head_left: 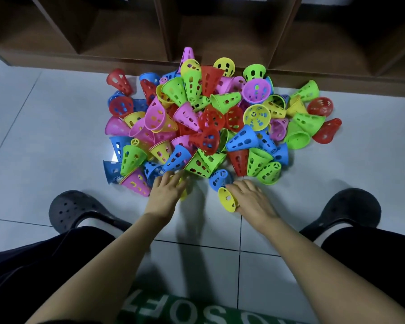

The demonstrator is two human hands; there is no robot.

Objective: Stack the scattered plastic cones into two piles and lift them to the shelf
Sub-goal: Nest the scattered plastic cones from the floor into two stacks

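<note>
A heap of perforated plastic cones in red, blue, green, yellow and pink lies on the floor in front of a brown wooden shelf. My right hand grips a yellow cone lying on its side at the heap's near edge. My left hand reaches into the near edge beside a blue cone; a second yellow cone shows under its fingers, mostly hidden. A blue cone lies between the two hands.
Pale tiled floor surrounds the heap. My feet in dark perforated clogs stand left and right of my hands. The shelf has several open compartments along the top of the view.
</note>
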